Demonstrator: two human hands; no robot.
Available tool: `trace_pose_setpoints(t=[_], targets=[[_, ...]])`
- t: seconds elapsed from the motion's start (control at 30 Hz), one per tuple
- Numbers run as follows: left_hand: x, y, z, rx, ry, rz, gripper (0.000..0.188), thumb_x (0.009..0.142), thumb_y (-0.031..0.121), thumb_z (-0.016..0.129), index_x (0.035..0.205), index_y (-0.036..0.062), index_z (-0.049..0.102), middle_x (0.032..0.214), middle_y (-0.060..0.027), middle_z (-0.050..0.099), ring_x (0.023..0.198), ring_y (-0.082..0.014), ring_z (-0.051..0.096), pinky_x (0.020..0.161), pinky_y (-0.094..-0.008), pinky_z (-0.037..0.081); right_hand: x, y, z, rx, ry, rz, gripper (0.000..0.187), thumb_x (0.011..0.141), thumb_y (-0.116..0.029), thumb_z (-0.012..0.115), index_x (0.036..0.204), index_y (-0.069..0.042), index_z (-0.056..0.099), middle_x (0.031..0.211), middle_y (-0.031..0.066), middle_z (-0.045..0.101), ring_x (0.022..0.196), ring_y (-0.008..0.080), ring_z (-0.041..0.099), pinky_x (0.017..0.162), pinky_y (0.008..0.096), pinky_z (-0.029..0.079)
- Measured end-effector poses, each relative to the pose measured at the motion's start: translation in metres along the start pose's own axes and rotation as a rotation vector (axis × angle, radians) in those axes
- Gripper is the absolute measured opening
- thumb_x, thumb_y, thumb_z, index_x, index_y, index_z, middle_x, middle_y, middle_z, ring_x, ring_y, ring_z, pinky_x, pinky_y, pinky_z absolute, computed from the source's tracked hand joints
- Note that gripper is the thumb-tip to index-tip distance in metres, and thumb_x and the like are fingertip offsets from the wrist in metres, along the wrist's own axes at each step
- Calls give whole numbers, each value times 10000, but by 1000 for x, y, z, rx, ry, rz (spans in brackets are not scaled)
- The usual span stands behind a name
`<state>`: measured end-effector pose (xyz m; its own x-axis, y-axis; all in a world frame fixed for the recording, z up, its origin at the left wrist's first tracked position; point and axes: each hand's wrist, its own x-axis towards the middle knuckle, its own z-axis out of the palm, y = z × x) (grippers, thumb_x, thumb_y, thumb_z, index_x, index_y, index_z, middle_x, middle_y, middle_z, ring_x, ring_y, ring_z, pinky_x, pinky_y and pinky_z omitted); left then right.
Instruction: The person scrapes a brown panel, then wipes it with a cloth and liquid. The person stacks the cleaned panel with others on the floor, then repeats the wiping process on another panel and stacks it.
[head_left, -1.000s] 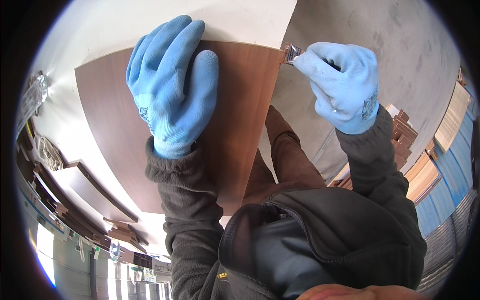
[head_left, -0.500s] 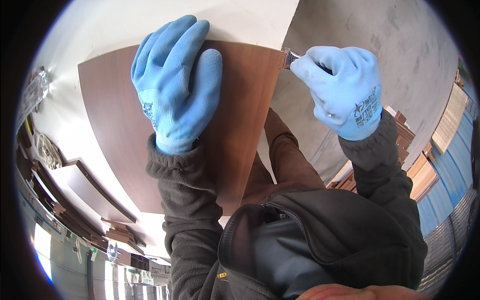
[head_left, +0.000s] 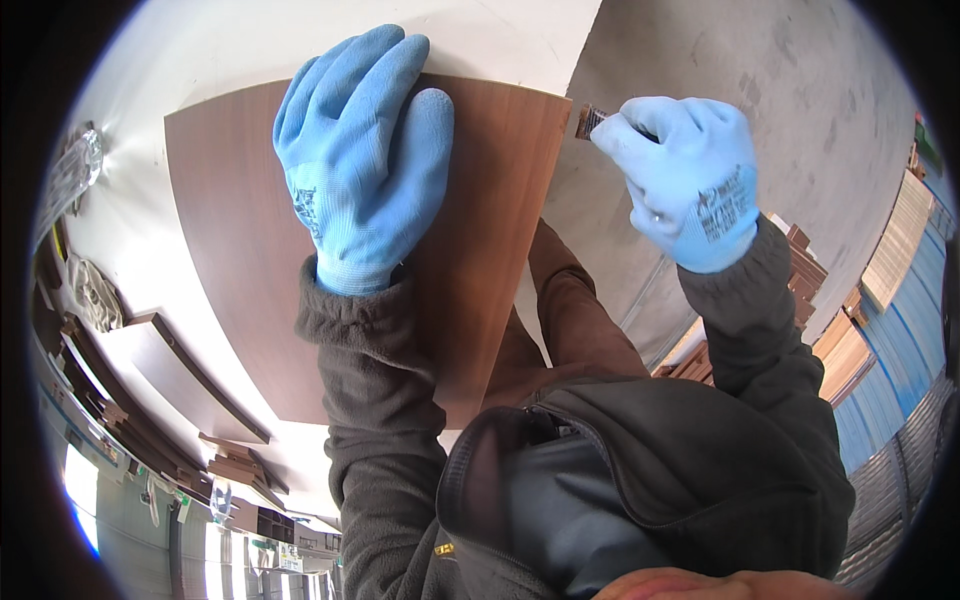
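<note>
A brown wood-grain panel (head_left: 225,230) lies on the white tabletop, its right edge reaching past the table. My left hand (head_left: 365,160), in a blue coated glove, rests flat on its far part, fingers stretched away from me. Off the panel's far right corner, my right hand (head_left: 690,165) in a matching glove is closed on a small brush (head_left: 588,122). Only the brush's brownish bristle end and a bit of metal show; the fingers hide its handle. A narrow gap separates the brush from the panel's edge.
The white table (head_left: 480,35) ends just right of the panel, with grey concrete floor (head_left: 680,50) beyond. More panels (head_left: 180,370) and stacked strips lie at the left. On the right are stacked boards (head_left: 900,240) and blue sheeting (head_left: 875,390). A clear plastic item (head_left: 80,170) sits far left.
The brush has come away from the panel's right edge, moving slightly right with my right hand. My left hand stays flat on the panel; both appear shifted a little to the right.
</note>
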<state>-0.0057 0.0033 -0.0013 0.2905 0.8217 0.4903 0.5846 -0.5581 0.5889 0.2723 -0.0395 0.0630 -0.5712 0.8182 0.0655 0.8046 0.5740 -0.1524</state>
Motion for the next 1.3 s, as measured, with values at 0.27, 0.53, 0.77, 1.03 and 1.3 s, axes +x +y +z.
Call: trace_pose_setpoints(t=[0.27, 0.53, 0.77, 1.03, 1.3], targets=[[5, 2, 5, -49, 71, 1, 266, 839, 79, 756, 1102, 46, 783, 1147, -145, 758, 1053, -338, 720, 949, -440, 563, 2, -5, -10, 59, -12, 64, 370, 688, -134, 736, 1056, -174, 748, 862, -1, 624, 721, 223, 635, 667, 391, 508], [11, 8, 3, 60, 93, 4, 237, 836, 58, 745, 1071, 48, 780, 1129, -140, 759, 1041, -337, 721, 937, -434, 563, -25, 1, -15, -39, -188, 130, 362, 703, -129, 753, 1060, -187, 733, 883, 9, 644, 824, 230, 669, 745, 407, 518], [15, 21, -5, 179, 28, -53, 231, 893, 144, 719, 1093, 45, 779, 1162, -153, 756, 1103, -367, 700, 1003, -461, 537, -62, 1, -30, 184, -182, 262, 266, 823, -114, 715, 1078, -188, 726, 916, 38, 689, 846, 266, 688, 750, 426, 541], [-3, 65, 1, 505, -222, -287, 991, 941, 755, 501, 1553, -22, 444, 1625, -274, 395, 1537, -524, 259, 1237, -637, 164, -104, 0, -60, 318, -120, 371, 227, 858, -126, 706, 1078, -181, 718, 900, 60, 694, 848, 298, 689, 746, 443, 542], [-34, 139, 54, 833, -461, -273, 870, 904, 327, 681, 1614, 1, 300, 1710, -192, 235, 1562, -483, 216, 1259, -641, 162, -112, 11, -67, 373, -155, 427, 236, 860, -142, 706, 1095, -156, 709, 912, 106, 703, 867, 326, 696, 751, 467, 546]])
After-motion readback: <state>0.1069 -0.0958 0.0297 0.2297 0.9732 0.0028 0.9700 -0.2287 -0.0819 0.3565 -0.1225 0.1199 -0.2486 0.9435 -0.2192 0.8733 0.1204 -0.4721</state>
